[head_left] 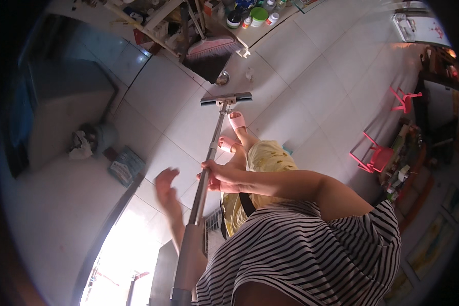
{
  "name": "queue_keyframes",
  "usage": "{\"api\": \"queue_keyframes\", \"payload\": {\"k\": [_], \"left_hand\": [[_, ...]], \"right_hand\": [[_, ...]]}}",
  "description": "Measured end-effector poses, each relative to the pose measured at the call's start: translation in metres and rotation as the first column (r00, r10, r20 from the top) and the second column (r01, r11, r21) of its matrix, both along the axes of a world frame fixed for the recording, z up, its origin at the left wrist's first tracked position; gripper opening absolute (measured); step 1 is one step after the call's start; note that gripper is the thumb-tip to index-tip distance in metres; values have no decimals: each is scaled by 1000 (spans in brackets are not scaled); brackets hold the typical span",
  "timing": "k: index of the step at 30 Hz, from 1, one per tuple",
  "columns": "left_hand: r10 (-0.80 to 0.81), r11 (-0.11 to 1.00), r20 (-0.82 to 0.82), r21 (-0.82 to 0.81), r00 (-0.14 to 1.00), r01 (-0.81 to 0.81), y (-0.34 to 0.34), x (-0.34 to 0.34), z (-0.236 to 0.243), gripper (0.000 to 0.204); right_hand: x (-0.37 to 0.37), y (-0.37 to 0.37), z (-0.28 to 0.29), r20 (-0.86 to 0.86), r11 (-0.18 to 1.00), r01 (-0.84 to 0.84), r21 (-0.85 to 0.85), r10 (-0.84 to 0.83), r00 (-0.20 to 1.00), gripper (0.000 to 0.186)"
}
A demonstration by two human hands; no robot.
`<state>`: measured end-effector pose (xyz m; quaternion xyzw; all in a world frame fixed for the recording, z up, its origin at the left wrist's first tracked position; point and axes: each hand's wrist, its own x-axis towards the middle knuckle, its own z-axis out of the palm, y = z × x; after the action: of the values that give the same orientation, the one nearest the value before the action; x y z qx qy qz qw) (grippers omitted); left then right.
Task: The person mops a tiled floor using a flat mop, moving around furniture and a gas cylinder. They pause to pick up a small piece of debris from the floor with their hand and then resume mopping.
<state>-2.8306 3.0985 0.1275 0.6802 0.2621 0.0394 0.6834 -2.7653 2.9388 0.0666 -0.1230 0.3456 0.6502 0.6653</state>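
A long-handled mop (217, 133) slants across my front, its wide flat head (226, 99) on the tiled floor just ahead of my feet. Around the middle of its metal pole, my right hand (222, 177) is closed. My left hand (168, 193) is raised beside the pole, off it, with fingers loosely apart and a little blurred. The thick grey upper end of the handle passes close by my left forearm. Pink slippers (236, 121) are on my feet, near the mop head.
Ahead, a broom (214, 48) leans by a shelf, with a small metal bowl (222, 78) on the floor below it. Bottles and a green-lidded tub (259, 17) stand nearby. Red chairs (380, 156) are at right. At left are a bin (104, 136) and a box (125, 167).
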Motion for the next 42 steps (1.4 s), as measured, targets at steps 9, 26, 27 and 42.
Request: {"api": "queue_keyframes", "payload": {"k": [9, 26, 27, 42], "left_hand": [[53, 989, -274, -118, 960, -88, -74, -51, -57, 56], [842, 508, -302, 163, 448, -846, -195, -57, -300, 32], [888, 431, -244, 145, 390, -891, -189, -42, -294, 33], [837, 535, -157, 33, 524, -844, -163, -140, -484, 47]], "right_hand": [[-39, -6, -27, 360, 894, -436, -102, 442, 822, 40], [59, -226, -295, 461, 446, -546, -709, 879, 120, 29], [91, -242, -317, 534, 508, -459, -729, 841, 83, 26], [266, -259, -721, 341, 493, 240, -836, 811, -476, 24]]}}
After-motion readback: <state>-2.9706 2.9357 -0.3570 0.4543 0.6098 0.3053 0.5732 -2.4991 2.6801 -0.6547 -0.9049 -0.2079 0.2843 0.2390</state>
